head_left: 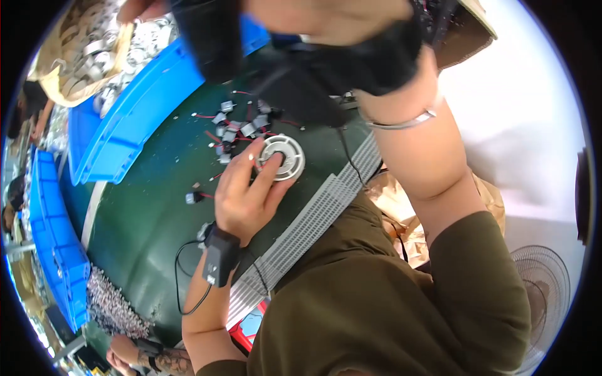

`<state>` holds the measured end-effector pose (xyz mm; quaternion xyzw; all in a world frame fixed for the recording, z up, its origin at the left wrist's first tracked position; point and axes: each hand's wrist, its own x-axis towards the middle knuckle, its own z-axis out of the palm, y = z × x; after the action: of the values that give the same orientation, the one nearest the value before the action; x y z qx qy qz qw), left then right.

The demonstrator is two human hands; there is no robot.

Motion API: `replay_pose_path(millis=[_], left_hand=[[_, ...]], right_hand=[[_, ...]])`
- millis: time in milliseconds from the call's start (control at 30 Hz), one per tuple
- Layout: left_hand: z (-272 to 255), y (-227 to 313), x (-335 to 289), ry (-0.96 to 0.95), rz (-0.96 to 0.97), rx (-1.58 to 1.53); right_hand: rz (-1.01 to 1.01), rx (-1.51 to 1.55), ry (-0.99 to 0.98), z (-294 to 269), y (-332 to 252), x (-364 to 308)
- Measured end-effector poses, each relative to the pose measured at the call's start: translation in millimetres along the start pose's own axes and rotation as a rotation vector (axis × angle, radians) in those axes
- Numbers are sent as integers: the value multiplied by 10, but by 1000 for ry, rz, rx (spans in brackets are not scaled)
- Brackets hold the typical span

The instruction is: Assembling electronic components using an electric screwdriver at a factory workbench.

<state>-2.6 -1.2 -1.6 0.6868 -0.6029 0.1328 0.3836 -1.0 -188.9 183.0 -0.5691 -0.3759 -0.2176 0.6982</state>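
My left hand (246, 191) is closed on a white round plastic part (296, 158) with a spoked rim. One finger presses at its centre while others lie along its edge, just over the green work surface. Close beside it lies a loose pile of small silvery-grey motor-like pieces (249, 130) with red and dark wires. My right hand (332, 20) is raised at the top, very near the camera and blurred. Its fingers are cut off or hidden by the black wrist device (376, 59), so I cannot tell what it holds.
Blue bins (135, 119) line the left side, one heaped with white and metallic ring parts (100, 59). Tiny pale pieces (113, 301) are piled farther down. Another person's tattooed forearm (172, 361) shows at lower left. A grey perforated strip (313, 216) edges the table; a fan (542, 282) stands right.
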Motion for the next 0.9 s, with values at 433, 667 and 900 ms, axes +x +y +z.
replay_pose_path(millis=[433, 667, 900], left_hand=[[-9, -62, -72, -82, -9, 23], [23, -60, -104, -56, -26, 0], [23, -58, -121, -35, -20, 2]], right_hand=[[-182, -404, 410, -603, -317, -1337], [90, -493, 771, -474, -306, -1380], [153, -585, 794, -261, -359, -1387]])
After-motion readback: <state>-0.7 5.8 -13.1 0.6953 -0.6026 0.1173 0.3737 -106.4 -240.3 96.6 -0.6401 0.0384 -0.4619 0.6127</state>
